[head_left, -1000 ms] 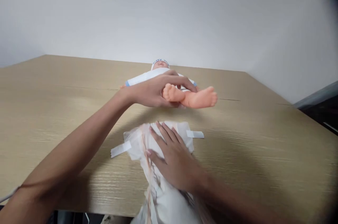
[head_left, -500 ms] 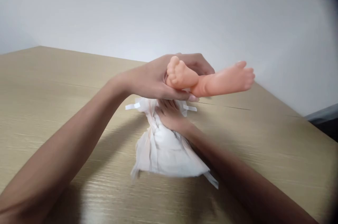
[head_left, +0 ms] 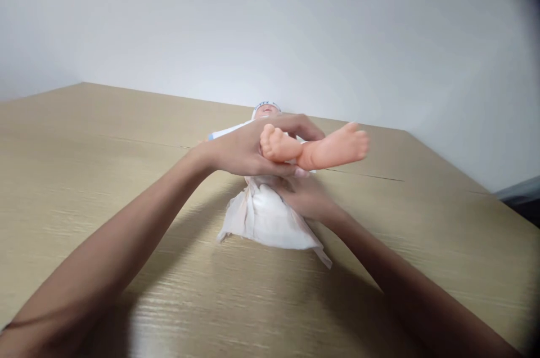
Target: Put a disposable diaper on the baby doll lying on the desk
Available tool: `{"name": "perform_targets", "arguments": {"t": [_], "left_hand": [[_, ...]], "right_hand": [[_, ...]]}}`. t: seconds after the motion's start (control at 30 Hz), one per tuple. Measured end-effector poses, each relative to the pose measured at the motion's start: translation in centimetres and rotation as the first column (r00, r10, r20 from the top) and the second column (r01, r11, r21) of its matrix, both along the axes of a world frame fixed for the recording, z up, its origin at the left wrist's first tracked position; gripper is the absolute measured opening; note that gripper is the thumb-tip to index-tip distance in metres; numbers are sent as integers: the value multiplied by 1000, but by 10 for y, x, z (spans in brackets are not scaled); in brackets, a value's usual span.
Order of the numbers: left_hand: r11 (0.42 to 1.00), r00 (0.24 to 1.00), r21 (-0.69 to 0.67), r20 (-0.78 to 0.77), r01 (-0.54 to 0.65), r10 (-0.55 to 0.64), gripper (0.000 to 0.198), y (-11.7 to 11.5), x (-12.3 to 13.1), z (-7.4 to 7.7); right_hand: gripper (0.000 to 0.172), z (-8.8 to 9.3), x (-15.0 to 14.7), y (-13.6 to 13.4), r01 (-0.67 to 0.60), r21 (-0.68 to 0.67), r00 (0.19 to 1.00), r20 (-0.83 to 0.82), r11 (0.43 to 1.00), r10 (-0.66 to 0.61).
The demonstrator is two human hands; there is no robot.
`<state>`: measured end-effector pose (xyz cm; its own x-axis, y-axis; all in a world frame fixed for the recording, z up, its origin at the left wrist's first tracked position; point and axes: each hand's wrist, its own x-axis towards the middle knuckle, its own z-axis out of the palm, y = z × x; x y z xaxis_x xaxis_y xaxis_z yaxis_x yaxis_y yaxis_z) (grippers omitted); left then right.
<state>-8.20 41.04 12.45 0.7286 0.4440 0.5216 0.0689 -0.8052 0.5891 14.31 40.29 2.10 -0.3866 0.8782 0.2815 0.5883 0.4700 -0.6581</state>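
Note:
A baby doll (head_left: 324,150) lies on its back on the wooden table (head_left: 84,178), head away from me, in a white top and cap. My left hand (head_left: 248,150) is closed round its ankles and holds both legs up off the table. A white diaper (head_left: 265,220) lies spread on the table under the raised legs. My right hand (head_left: 306,198) rests on the diaper's far end beneath the doll's legs; its fingers are mostly hidden there.
A plain white wall (head_left: 270,26) stands behind the table's far edge. The table's right edge (head_left: 464,175) runs diagonally, with a dark area beyond it at the far right.
The diaper has slid away from me, from the near table edge to under the doll. My left hand lifted the doll's legs high, then lowered them a little.

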Motion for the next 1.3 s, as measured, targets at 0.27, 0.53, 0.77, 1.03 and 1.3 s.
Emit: {"name": "perform_targets", "arguments": {"t": [0.27,0.53,0.77,1.03,1.3], "left_hand": [[995,995,26,-43,-91,92,44,-24,6,-36],[964,934,82,-239,-252,265,51,-50,-30,-48],[974,910,172,-363,-146,201,69,-55,-84,-99],[993,918,56,-380,-104,117,81,-53,-86,-123],[967,895,-145,-427,-208,128,46,-66,-76,-96]], "right_hand": [[69,11,33,-59,77,338,993,-115,938,-40],[69,26,57,-56,-278,284,956,-15,918,294],[50,-10,96,-50,-432,378,892,315,819,325],[52,-23,101,-47,-427,290,889,309,857,338],[43,3,99,-48,-367,-14,925,101,930,366]]}}
